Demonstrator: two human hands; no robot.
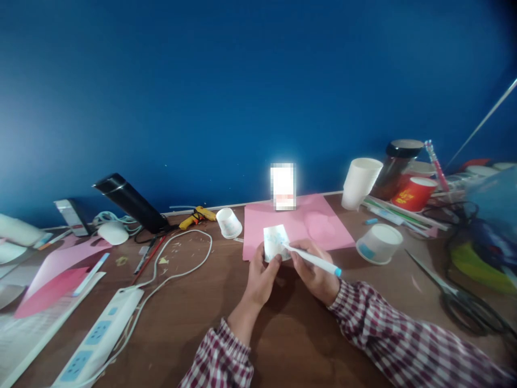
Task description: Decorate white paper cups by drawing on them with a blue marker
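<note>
My left hand (260, 277) holds a small white paper cup (275, 241) with pale blue marks on its side, just above the brown table. My right hand (314, 274) grips a white marker with a blue end (313, 259), and its tip touches the cup's side. Both sleeves are red and white plaid. A pink paper sheet (323, 226) lies just behind the hands.
Other paper cups stand around: one tipped (229, 222), one upturned (378, 243), a white stack (359, 182), a red one (414, 193). Scissors (456, 296) lie right. A power strip (99, 337), yellow glue gun (197, 216) and black flask (131, 202) are left.
</note>
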